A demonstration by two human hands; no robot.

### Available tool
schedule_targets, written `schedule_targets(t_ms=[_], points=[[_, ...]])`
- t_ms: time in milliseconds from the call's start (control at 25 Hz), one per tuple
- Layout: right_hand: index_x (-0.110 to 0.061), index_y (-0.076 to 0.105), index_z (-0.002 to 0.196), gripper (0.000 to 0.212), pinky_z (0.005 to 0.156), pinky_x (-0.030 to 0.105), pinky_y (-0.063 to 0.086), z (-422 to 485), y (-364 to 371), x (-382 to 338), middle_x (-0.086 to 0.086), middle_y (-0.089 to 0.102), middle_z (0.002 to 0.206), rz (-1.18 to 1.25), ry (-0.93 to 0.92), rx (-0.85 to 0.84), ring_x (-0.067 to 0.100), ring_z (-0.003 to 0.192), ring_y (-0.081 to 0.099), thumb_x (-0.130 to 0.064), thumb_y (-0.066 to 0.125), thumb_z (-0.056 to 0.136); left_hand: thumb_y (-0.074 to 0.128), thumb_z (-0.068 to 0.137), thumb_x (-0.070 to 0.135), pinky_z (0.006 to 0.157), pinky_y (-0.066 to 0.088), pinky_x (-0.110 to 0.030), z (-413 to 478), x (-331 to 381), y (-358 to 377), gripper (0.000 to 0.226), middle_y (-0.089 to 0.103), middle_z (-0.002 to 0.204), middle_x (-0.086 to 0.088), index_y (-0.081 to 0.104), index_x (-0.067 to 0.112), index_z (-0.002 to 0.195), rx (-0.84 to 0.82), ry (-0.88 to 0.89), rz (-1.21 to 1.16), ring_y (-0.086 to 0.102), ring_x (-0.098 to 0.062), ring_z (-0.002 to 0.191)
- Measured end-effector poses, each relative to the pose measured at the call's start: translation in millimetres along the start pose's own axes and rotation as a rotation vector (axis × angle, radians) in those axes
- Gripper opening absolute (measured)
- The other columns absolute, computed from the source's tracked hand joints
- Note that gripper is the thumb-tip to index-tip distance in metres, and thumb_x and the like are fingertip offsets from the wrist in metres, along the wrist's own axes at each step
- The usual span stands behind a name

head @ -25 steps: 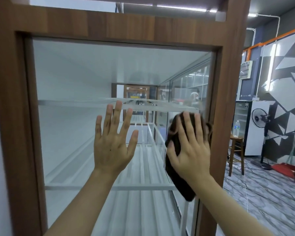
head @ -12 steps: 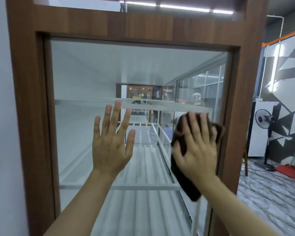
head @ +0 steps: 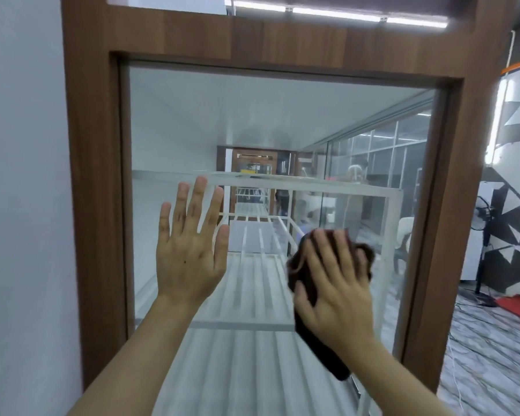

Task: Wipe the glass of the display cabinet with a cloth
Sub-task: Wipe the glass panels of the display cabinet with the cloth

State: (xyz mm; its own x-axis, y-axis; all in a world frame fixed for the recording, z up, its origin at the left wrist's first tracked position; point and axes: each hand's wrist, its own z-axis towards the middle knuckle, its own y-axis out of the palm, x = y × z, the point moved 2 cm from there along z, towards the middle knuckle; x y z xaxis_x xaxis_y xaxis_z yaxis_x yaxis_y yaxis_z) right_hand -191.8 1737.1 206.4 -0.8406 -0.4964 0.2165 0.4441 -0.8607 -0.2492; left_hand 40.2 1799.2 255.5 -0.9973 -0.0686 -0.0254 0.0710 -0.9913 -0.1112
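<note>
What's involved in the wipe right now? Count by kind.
Hands: 2, left hand flat on the glass, right hand pressing the cloth
Dark cloth: 1
Glass pane: 1
Wooden frame: 1
Total: 5

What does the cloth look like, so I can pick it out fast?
Start at the tall wood-framed display cabinet and look at the lower right part of its glass pane. There the right hand presses a dark brown cloth against the glass, one end hanging below the wrist. The left hand beside it is bare and holds nothing.
</note>
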Motion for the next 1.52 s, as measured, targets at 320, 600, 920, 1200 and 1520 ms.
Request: schedule_targets(t_ms=[320, 600, 920, 1200, 1520], points=[[-0.015, 0.029, 0.16, 0.072, 0.126, 0.056, 0.011, 101.4, -6.0, -69.3, 0.004, 0.02, 0.17, 0.056, 0.091, 0.097, 0.028, 0.158, 0.012, -0.041, 0.047, 0.095, 0.029, 0.107, 0.038, 0.126, 0.014, -0.053, -5.0, -34.0, -9.9, 0.058, 0.016, 0.169, -0.007, 0.023, 0.018, 0.16, -0.027, 0.041, 0.076, 0.013, -0.028, 0.157], [-0.017, 0.035, 0.158, 0.072, 0.125, 0.057, 0.018, 27.4, 6.3, -46.8, 0.002, 0.025, 0.168, 0.004, -0.022, 0.023, 0.027, 0.158, 0.016, -0.045, 0.05, 0.094, 0.024, 0.108, 0.042, 0.127, 0.009, -0.049, -8.0, -45.3, -12.7, 0.057, 0.015, 0.169, -0.006, 0.023, 0.018, 0.16, -0.021, 0.037, 0.123, 0.012, -0.028, 0.157], [-0.016, 0.03, 0.16, 0.072, 0.126, 0.056, 0.013, 96.7, 10.8, -123.4, 0.002, 0.022, 0.169, 0.106, -0.004, 0.071, 0.026, 0.158, 0.013, -0.039, 0.052, 0.095, 0.034, 0.107, 0.04, 0.126, 0.01, -0.051, -12.9, -66.5, -23.5, 0.057, 0.022, 0.167, -0.009, 0.028, 0.018, 0.159, 0.001, 0.043, 0.238, 0.019, -0.029, 0.155], [-0.018, 0.034, 0.158, 0.071, 0.128, 0.05, 0.011, 56.0, 13.6, -107.2, 0.001, 0.026, 0.168, 0.057, -0.031, 0.061, 0.024, 0.158, 0.017, -0.04, 0.052, 0.093, 0.039, 0.105, 0.034, 0.126, 0.014, -0.05, -29.0, -84.1, -29.3, 0.057, 0.019, 0.168, -0.007, 0.029, 0.016, 0.158, 0.005, 0.072, 0.219, 0.014, -0.023, 0.156], [-0.016, 0.033, 0.159, 0.071, 0.126, 0.054, 0.018, 59.7, 25.6, -150.5, 0.002, 0.024, 0.169, 0.114, -0.091, 0.037, 0.025, 0.158, 0.016, -0.037, 0.054, 0.095, 0.036, 0.105, 0.033, 0.127, 0.009, -0.043, -38.6, -93.7, -34.9, 0.06, 0.014, 0.168, -0.006, 0.018, 0.016, 0.16, 0.001, -0.011, 0.176, 0.01, -0.025, 0.157]])
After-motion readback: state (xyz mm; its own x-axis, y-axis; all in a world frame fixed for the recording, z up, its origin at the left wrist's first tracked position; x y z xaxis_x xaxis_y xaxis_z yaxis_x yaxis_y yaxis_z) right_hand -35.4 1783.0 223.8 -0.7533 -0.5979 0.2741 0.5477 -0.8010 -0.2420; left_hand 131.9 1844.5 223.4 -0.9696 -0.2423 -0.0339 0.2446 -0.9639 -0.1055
